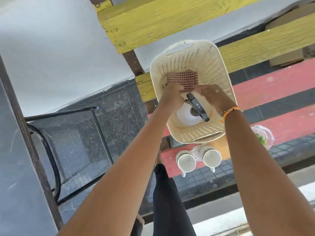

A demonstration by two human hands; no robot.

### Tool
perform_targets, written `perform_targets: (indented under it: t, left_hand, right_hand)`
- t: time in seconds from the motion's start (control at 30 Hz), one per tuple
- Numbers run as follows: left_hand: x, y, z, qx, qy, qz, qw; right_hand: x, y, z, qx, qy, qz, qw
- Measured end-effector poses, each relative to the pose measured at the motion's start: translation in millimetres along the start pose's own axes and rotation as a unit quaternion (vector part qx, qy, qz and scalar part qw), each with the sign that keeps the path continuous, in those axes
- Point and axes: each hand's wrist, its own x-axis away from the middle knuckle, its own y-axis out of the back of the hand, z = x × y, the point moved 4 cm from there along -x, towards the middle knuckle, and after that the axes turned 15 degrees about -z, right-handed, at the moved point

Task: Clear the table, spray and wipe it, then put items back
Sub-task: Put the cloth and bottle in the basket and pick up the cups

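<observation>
Two hands reach into the cream basket (216, 68) on the red bench (281, 86). I see the left hand (172, 94) and right hand (213, 96) with fingers closed on the near edge of the checked cloth (182, 79), which lies on the basket floor just beyond them. The spray bottle (196, 109) stands between the wrists. Two white mugs (186, 162) sit nearer on the bench.

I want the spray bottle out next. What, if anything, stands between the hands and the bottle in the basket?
Nothing visible does. Both the left hand and right hand are inside the cream basket, either side of the spray bottle trigger head. The checkered cloth lies just beyond it, not over it.
</observation>
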Motion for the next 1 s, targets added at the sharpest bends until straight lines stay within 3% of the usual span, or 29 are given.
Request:
perform_targets:
  t: [0.17, 0.27, 0.37, 0.47, 0.63, 0.77, 1.0]
  left_hand:
    - [68.2, 28.8, 13.0, 0.161, 0.031, -0.141, 0.976]
    - [119.7, 33.3, 37.0, 0.205, 0.095, -0.155, 0.962]
    - [158.0, 20.2, 66.4, 0.221, 0.194, -0.119, 0.948]
    - [194.7, -14.5, 95.6, 0.230, 0.317, -0.016, 0.920]
    - [230.6, -73.6, 134.4, 0.176, 0.436, 0.121, 0.874]
    - [229.0, -108.7, 152.6, 0.148, 0.403, 0.151, 0.890]
    - [200.9, -136.2, 166.0, 0.108, 0.293, 0.111, 0.944]
  right_hand:
    - [70.6, 30.5, 15.6, -0.106, 0.053, -0.090, 0.989]
    - [122.8, 46.0, 7.4, -0.126, 0.088, -0.135, 0.979]
    - [164.6, 56.2, -19.7, -0.141, 0.086, -0.183, 0.969]
    - [195.8, 54.2, -77.4, -0.117, 0.022, -0.241, 0.963]
    - [211.9, 20.2, -172.4, 0.053, -0.077, -0.246, 0.965]
    - [204.1, -10.6, -213.3, 0.091, -0.119, -0.201, 0.968]
    - [185.8, -10.6, -228.9, 0.112, -0.035, -0.286, 0.951]
